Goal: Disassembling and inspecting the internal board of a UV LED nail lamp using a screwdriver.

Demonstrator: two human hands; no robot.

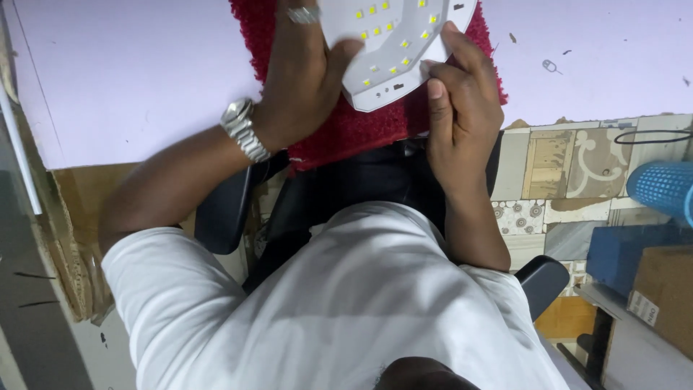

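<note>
Your left hand (299, 79) is clamped on the white panel (397, 50), thumb pressed onto its face near the lower left edge, fingers wrapped behind where you can't see them. There's a silver ring (303, 14) on one finger and a metal watch (244, 128) on that wrist. Your right hand (462, 108) grips the same panel from the other side: thumb lying along the lower right edge, fingertips curled onto the face just above it. So both hands are closed on the panel, and it sits between them, face toward you, dotted with small yellow squares.

The panel hovers over a red shaggy mat (346, 130), which lies at the near edge of the pale lilac table (137, 79). The mat's near side runs right up to that edge, and the panel's pointed lower corner falls just short of it. Whether the panel touches the mat, you can't tell from here.

Below the table edge you see your white shirt (346, 303) and the black chair (224, 209). Off to the right, beyond the table's near right corner, there's patterned tile floor (570, 166), a blue mesh basket (664, 188) and a brown cardboard box (660, 289).
</note>
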